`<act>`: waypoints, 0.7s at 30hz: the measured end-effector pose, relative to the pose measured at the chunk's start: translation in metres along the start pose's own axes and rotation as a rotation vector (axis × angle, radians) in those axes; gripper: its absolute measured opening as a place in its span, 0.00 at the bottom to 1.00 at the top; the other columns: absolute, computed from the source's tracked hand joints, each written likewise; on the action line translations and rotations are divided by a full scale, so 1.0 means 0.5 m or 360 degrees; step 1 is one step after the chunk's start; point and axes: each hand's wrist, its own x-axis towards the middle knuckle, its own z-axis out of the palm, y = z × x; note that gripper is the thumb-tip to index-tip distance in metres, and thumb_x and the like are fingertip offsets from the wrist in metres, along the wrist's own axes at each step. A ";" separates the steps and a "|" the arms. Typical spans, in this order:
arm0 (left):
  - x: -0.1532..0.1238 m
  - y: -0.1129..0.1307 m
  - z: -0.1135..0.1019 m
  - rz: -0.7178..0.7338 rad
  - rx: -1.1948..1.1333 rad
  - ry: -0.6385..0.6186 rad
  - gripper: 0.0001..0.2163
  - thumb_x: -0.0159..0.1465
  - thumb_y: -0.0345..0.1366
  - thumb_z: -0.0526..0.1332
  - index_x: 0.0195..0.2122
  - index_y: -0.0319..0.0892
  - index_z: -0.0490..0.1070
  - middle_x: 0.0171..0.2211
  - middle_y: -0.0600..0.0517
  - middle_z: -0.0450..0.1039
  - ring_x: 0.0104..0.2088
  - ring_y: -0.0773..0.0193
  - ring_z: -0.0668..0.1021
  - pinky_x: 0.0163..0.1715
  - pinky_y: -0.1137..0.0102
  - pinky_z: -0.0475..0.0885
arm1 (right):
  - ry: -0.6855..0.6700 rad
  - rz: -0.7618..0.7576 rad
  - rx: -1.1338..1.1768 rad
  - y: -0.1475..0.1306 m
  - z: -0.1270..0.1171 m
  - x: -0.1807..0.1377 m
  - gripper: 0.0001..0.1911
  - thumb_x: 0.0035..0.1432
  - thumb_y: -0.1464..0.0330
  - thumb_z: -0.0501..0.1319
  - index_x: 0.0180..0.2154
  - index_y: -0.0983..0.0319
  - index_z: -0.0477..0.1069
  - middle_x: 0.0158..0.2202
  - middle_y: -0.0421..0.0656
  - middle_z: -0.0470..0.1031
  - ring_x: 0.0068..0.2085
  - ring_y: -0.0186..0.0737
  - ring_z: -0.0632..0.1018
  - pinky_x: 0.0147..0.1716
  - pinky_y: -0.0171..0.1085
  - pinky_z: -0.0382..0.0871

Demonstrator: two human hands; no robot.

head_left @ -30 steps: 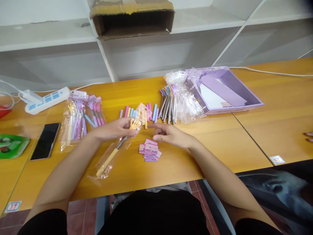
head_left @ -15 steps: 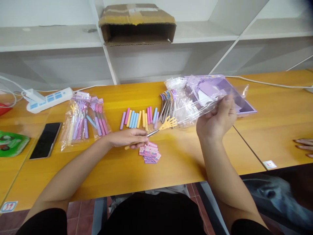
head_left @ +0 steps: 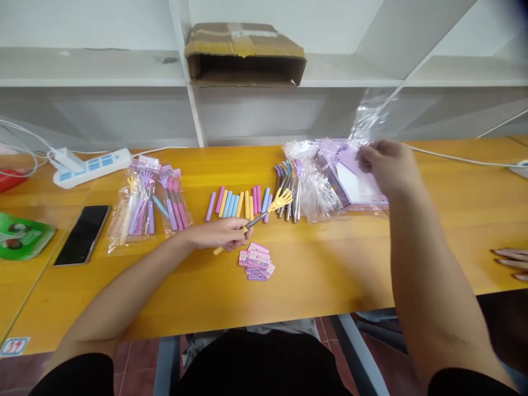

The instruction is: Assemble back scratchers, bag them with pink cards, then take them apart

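My left hand (head_left: 220, 233) is closed around the yellow handle of a back scratcher (head_left: 281, 200), whose yellow claw head points up and right on a metal rod. A clear plastic bag (head_left: 366, 118) hangs upward from the pinched fingers of my right hand (head_left: 391, 165), raised over the purple box (head_left: 350, 207). Just right of my left hand lie small pink and purple printed cards (head_left: 258, 265). Behind it is a row of coloured handle sleeves (head_left: 231, 204). Beside them lie several metal scratcher rods (head_left: 290, 192) with coloured heads, next to a heap of clear bags (head_left: 315, 192).
Bagged back scratchers (head_left: 142, 206) lie at left, near a black phone (head_left: 82, 235), a green packet (head_left: 25, 236) and a white power strip (head_left: 93, 168). A cardboard box (head_left: 247, 44) overhangs the shelf edge. Another person's hand (head_left: 513, 263) rests at far right.
My right hand has moved up and right with the clear bag, away from the scratcher's head. My left hand still holds the scratcher, now tilted up more. The camera view has shifted slightly.
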 end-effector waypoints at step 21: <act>-0.003 0.014 0.066 0.0126 0.1278 0.0261 0.04 0.68 0.37 0.58 0.37 0.45 0.63 0.31 0.55 0.67 0.29 0.66 0.68 0.29 0.68 0.63 | -0.1548 -0.0305 0.0648 -0.058 0.237 -0.395 0.25 0.68 0.46 0.64 0.30 0.59 0.68 0.27 0.37 0.65 0.29 0.35 0.68 0.30 0.36 0.62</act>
